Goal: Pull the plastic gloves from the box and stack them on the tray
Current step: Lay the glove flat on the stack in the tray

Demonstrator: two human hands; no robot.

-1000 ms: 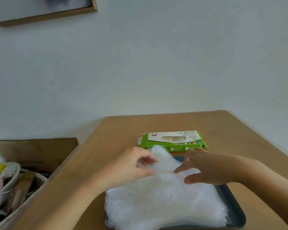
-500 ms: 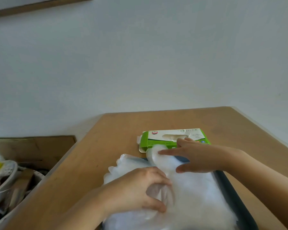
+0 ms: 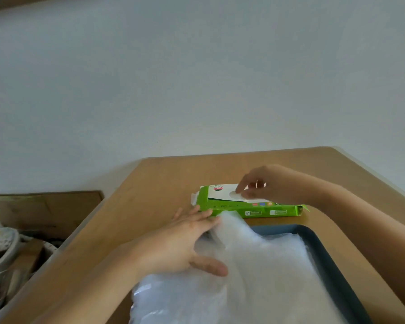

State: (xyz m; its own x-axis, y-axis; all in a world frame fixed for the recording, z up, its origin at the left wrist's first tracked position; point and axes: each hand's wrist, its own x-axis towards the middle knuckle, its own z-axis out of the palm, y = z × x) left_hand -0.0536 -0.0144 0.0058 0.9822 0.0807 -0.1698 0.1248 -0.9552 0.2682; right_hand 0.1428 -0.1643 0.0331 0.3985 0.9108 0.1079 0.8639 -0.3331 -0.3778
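Note:
A green and white glove box [image 3: 250,206] lies on the wooden table [image 3: 150,195], just beyond a dark grey tray [image 3: 325,258]. A thick stack of clear plastic gloves [image 3: 262,277] covers most of the tray and spills over its left side. My left hand [image 3: 180,244] rests flat on the stack's left part, fingers straight and pointing at the box. My right hand [image 3: 271,185] hovers over the box top with its fingers bent down to the oval opening. Whether they pinch a glove is hidden.
The table's left edge runs diagonally close to my left arm. Beyond it sit a brown cardboard box [image 3: 45,206] and a basket of clutter [image 3: 2,249]. A plain white wall stands behind the table; its right edge is near my right forearm.
My right hand has lifted off the stack and moved back onto the box opening. My left hand has let go of the bunched gloves and now lies flat, further forward.

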